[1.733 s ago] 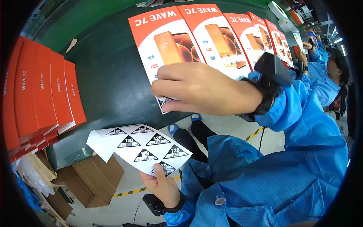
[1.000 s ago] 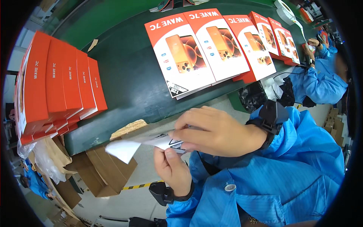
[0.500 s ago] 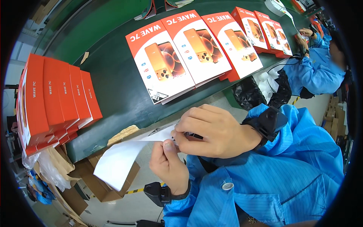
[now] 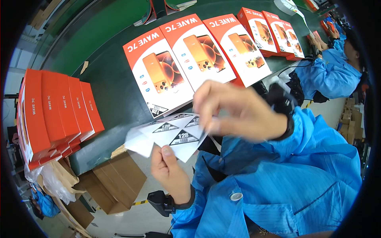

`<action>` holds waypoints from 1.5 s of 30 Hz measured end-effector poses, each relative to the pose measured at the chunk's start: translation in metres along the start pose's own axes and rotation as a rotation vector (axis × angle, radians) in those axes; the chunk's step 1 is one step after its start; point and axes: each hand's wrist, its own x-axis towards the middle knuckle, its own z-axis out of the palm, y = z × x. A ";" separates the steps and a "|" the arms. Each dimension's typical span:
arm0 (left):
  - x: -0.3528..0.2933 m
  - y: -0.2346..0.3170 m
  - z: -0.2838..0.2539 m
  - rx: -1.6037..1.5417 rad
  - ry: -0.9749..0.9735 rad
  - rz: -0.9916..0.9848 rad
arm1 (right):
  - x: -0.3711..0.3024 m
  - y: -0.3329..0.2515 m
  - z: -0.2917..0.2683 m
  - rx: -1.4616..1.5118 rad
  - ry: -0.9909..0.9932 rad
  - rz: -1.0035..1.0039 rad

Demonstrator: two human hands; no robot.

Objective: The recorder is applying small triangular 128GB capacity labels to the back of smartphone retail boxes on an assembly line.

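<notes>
Your left hand [image 4: 170, 172] pinches the lower edge of the sheet [image 4: 190, 151] between thumb and fingers, out in front of the desk [image 4: 105, 89]. The sheet's left part bends away, and black triangular stickers [image 4: 184, 137] show on its face. Your right hand [image 4: 242, 111] is blurred at the sheet's right end, fingers curled toward the thumb; you cannot tell from this whether it grips a sticker.

To peel well, I would keep the left pinch close to the sticker being freed, bend the backing sharply away, and take the label by its rim so the glue stays clean. Beyond the sheet, the nearest white box [image 4: 158, 79] has a triangle [image 4: 156, 109] at its lower left corner, a good guide for lining up edges. The middle box [image 4: 200, 51] lies right beside it, so a light press seems wise to avoid shifting either.
</notes>
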 end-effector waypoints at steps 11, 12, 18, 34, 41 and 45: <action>-0.015 -0.033 -0.015 -0.142 -0.031 -0.176 | 0.040 0.048 -0.061 -0.325 -0.202 0.198; -0.015 -0.037 -0.016 -0.142 -0.027 -0.181 | 0.042 0.048 -0.060 -0.324 -0.205 0.199; -0.013 -0.042 -0.012 -0.086 0.033 -0.193 | 0.039 0.052 -0.057 -0.296 -0.180 0.182; -0.008 -0.039 0.002 -0.133 -0.007 -0.140 | 0.040 0.057 -0.057 -0.366 -0.143 0.109; -0.009 -0.037 0.003 -0.144 -0.018 -0.130 | 0.039 0.054 -0.056 -0.304 -0.148 0.173; -0.009 -0.040 0.002 -0.128 -0.011 -0.134 | 0.039 0.055 -0.056 -0.378 -0.142 0.139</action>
